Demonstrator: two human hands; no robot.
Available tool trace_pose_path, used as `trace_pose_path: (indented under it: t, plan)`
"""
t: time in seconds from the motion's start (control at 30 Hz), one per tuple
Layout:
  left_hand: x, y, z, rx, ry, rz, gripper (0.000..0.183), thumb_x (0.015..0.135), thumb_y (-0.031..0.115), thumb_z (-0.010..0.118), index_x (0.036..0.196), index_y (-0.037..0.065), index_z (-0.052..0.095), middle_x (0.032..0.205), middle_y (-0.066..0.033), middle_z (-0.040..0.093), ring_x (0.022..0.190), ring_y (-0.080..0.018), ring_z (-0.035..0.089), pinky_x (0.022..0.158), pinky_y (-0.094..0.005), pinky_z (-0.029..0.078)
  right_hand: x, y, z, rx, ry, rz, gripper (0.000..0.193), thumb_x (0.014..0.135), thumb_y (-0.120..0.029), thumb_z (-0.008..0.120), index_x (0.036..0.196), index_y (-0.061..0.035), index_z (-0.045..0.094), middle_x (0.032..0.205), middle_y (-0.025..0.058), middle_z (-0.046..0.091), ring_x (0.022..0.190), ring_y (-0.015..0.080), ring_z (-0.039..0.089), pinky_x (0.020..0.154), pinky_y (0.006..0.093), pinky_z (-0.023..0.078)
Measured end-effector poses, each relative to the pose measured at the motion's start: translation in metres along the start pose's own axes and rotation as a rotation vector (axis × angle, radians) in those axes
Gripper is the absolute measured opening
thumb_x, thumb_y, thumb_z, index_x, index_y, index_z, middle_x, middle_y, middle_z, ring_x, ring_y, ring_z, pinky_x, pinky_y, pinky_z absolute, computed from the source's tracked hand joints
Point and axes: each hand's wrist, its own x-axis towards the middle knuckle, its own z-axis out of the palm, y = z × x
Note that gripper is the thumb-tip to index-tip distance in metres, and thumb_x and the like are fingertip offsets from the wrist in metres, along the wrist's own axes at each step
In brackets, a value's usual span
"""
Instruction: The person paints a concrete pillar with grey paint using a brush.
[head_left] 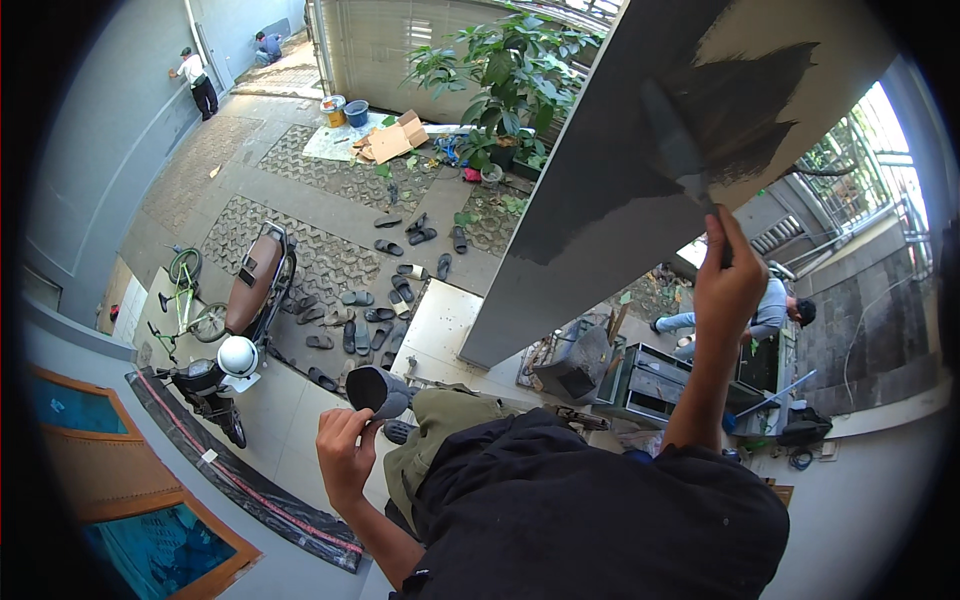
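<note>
My black shirt (600, 510) is between my arms. My left hand (347, 455) pinches a dark cup (385, 393); my right hand (730, 280) curls round a paint tool (668, 135) against a post (540, 290).

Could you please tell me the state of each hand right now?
Left hand: closed, holding a dark grey cup.
Right hand: closed, holding a trowel-like tool.

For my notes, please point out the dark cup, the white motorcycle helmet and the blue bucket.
Dark cup (371, 389): head view, inside.
White motorcycle helmet (238, 356): head view, outer shell.
Blue bucket (357, 117): head view, outer wall.
</note>
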Motion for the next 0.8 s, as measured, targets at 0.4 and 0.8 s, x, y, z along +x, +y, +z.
trace_pose_path:
  t: [0.4, 0.8]
  plan:
    - [-0.008, 0.004, -0.005, 0.012, -0.040, -0.042, 0.024, 0.079, 0.004, 0.085, 0.097, 0.003, 0.069, 0.077, -0.0090, 0.061, 0.078, -0.0314, 0.060, 0.078, -0.0439, 0.047, -0.042, -0.011, 0.058, -0.086, -0.612, 0.145, 0.026, 0.101, -0.028, 0.070, 0.109, -0.0066, 0.081, 0.094, 0.0215, 0.077, 0.091, 0.0431, 0.074, 0.081, 0.0500, 0.057]
    - [-0.008, 0.000, -0.005, -0.004, -0.005, -0.018, 0.027, 0.076, 0.000, 0.087, 0.096, 0.003, 0.070, 0.074, -0.0095, 0.058, 0.076, -0.0315, 0.057, 0.073, -0.0431, 0.045, -0.014, -0.024, 0.060, -0.167, -0.732, 0.087, 0.024, 0.101, -0.026, 0.069, 0.100, -0.0051, 0.081, 0.092, 0.0205, 0.076, 0.091, 0.0421, 0.074, 0.080, 0.0503, 0.056]
